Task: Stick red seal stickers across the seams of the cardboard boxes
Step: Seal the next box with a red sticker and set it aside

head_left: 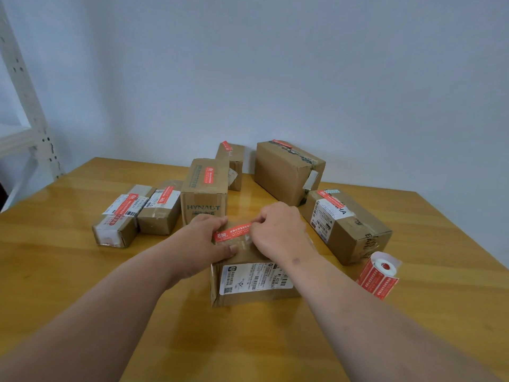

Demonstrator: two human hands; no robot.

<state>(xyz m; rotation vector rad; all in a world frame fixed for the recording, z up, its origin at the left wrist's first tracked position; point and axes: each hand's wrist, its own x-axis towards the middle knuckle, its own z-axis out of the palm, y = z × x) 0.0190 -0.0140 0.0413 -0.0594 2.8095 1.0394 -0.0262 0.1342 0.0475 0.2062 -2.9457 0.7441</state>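
Near-edge box point(248, 288) steadied under flat left hand point(205, 241), red seal sticker point(232, 232) pinched by right hand point(278, 230); risk of wrinkling or missing the seam if lowered askew.

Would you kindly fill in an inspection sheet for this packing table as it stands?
Surface: wooden table, glossy.
Job's things: front box, red sticker across its top; six sealed boxes behind; sticker roll at right.
Clutter: nothing seen.
Hands: left hand rests on the front box at the sticker's left end; right hand pinches its right end.
Cables: nothing seen.
Surroundings: plain wall; white metal rack at left.
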